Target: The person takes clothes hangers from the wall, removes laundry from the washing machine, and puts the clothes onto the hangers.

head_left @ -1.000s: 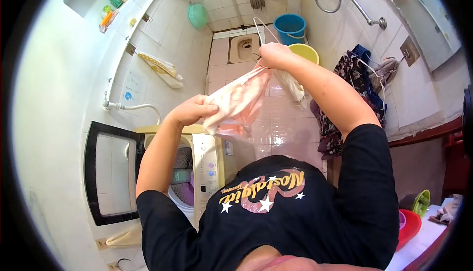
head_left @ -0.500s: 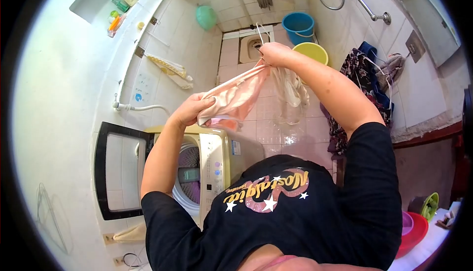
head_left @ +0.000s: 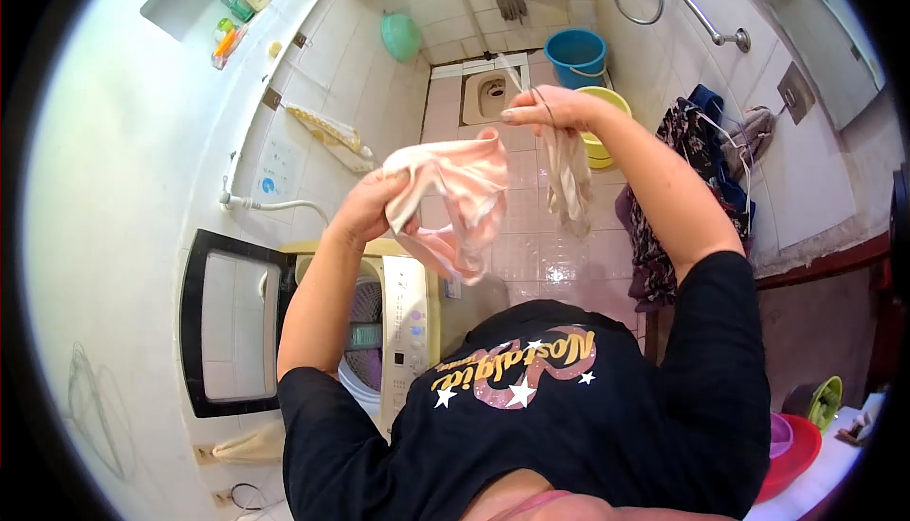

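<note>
My left hand [head_left: 379,203] grips a pink garment [head_left: 464,189] by its left side, and the cloth hangs open in front of me. To its right my right hand [head_left: 550,109] holds a thin wire hanger [head_left: 512,73], its fingers pressed together. A whitish cloth [head_left: 567,180] hangs below the right hand. The pink garment and the right hand are apart. Under my left forearm is an open washing machine [head_left: 408,303], with some purple cloth partly visible in its drum.
The machine's lid [head_left: 232,322] stands open at the left. Ahead are a squat toilet [head_left: 491,94], a blue bucket [head_left: 575,54] and a yellow bucket [head_left: 600,153]. Dark clothes [head_left: 687,170] hang on the right wall. A red basin [head_left: 796,459] is at the lower right.
The pink garment has come away from my right hand and now hangs only from my left. The right hand has shifted slightly right with the hanger and whitish cloth.
</note>
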{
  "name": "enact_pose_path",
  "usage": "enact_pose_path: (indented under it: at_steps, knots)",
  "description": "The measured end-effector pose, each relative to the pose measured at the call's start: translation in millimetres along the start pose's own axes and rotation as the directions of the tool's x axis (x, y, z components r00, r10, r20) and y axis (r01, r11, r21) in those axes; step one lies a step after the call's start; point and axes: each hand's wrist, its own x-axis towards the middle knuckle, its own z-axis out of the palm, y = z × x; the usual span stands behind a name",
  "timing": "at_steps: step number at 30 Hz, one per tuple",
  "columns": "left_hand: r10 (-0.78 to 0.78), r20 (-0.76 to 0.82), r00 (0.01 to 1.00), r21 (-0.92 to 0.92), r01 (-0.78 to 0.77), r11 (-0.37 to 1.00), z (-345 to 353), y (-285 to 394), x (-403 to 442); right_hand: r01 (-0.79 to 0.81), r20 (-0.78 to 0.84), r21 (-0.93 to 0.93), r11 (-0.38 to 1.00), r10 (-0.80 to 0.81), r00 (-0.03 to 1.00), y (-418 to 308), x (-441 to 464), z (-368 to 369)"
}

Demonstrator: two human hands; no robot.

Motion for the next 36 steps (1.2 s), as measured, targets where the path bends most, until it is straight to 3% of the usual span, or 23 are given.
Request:
enact_pose_path:
  at_steps: [1,3,4,5,7,9,10,12,13,15,16,17,19,21,23,24,25,27,28,31,33,35,36]
  knots:
    - [0.087,0.19,0.978,-0.17,-0.055,0.984,2.8,5.3,-0.2,-0.027,-0.085,-0.012,1.0,0.026,0.996,6.0,-7.7,8.3]
    - [0.153,0.28,0.948,-0.301,-0.065,0.951,7.1,3.2,3.5,0.171,-0.136,-0.029,0.985,-0.174,0.975,65.7,10.0,34.1]
    - [0.154,0.28,0.948,-0.311,-0.062,0.948,13.1,1.8,4.1,0.173,-0.08,-0.025,0.985,-0.175,0.981,72.0,3.8,47.7]
    - [0.161,0.153,0.975,-0.24,-0.121,0.963,21.1,0.4,3.3,0.175,-0.024,-0.018,0.984,-0.175,0.984,76.6,-6.6,64.9]
    - [0.173,0.026,0.985,-0.16,-0.166,0.973,34.4,-1.2,2.5,0.344,0.034,0.103,0.933,-0.349,0.936,77.7,-21.7,98.7]
    - [0.188,0.033,0.982,-0.18,-0.179,0.967,37.3,-1.2,2.4,0.507,0.053,0.187,0.842,-0.524,0.85,91.8,-17.2,133.6]
    - [0.193,0.035,0.98,-0.184,-0.184,0.965,34.7,-1.3,3.0,0.511,0.05,0.189,0.839,-0.528,0.848,94.4,-19.4,141.7]
    - [0.211,0.378,0.901,-0.374,-0.06,0.926,17.4,-3.4,5.7,0.212,0.148,0.322,0.923,-0.27,0.951,85.3,-23.7,147.5]
    - [0.214,0.373,0.903,-0.372,-0.066,0.926,13.4,-5.3,4.3,0.217,0.151,0.322,0.922,-0.276,0.949,88.2,-20.1,148.6]
    - [0.282,0.243,0.928,-0.236,-0.225,0.945,19.6,-4.8,-0.6,0.111,-0.021,0.132,0.985,-0.109,0.994,95.8,-17.7,144.0]
    - [0.297,0.214,0.931,-0.248,-0.242,0.938,21.3,-3.9,-2.9,0.046,-0.039,-0.019,0.999,-0.047,0.998,99.6,-19.7,134.8]
    - [0.306,0.207,0.929,-0.249,-0.252,0.935,23.4,-3.3,-5.8,0.053,-0.034,-0.026,0.998,-0.053,0.998,98.6,-22.7,125.8]
    - [0.269,-0.019,0.963,-0.195,-0.268,0.944,26.5,-1.9,-12.3,0.115,-0.231,-0.276,0.954,-0.182,0.956,95.7,-27.6,109.6]
    - [0.261,-0.003,0.965,-0.189,-0.257,0.948,20.1,0.3,-14.4,0.201,-0.285,-0.178,0.963,-0.246,0.927,80.0,-34.4,85.5]
    - [0.184,0.03,0.983,-0.165,-0.176,0.97,8.8,-3.1,-10.6,0.353,-0.43,-0.091,0.931,-0.356,0.83,57.2,-47.4,64.0]
    - [0.185,0.029,0.982,-0.169,-0.178,0.969,6.6,-3.6,-9.5,0.477,-0.535,0.063,0.876,-0.374,0.758,49.3,-49.1,60.3]
    - [0.161,0.017,0.987,-0.199,-0.155,0.968,4.9,-3.5,-8.7,0.477,-0.534,0.062,0.877,-0.375,0.758,47.0,-49.0,54.0]
    - [0.136,0.007,0.991,-0.226,-0.131,0.965,-1.8,-2.2,-6.0,0.449,-0.643,0.214,0.868,-0.221,0.733,45.1,-48.9,38.7]
    - [0.141,-0.019,0.99,-0.229,-0.141,0.963,-7.6,-1.8,-4.4,0.403,-0.589,0.273,0.874,-0.179,0.788,41.4,-55.2,31.2]
    - [0.19,0.01,0.982,-0.252,-0.181,0.951,-10.2,1.8,-5.1,0.461,-0.583,0.268,0.846,-0.238,0.777,52.6,-58.6,35.7]
    - [0.223,-0.072,0.972,-0.261,-0.234,0.937,1.2,5.2,-10.3,0.445,-0.558,0.233,0.865,-0.256,0.789,40.9,-68.7,38.8]
    - [0.243,-0.023,0.97,-0.239,-0.241,0.941,13.1,6.5,-16.4,0.74,-0.71,0.325,0.589,-0.365,0.603,35.8,-72.1,46.1]
    - [0.268,0.027,0.963,-0.221,-0.255,0.941,18.7,8.0,-19.2,0.807,-0.773,0.257,0.533,-0.388,0.502,27.8,-75.4,47.2]
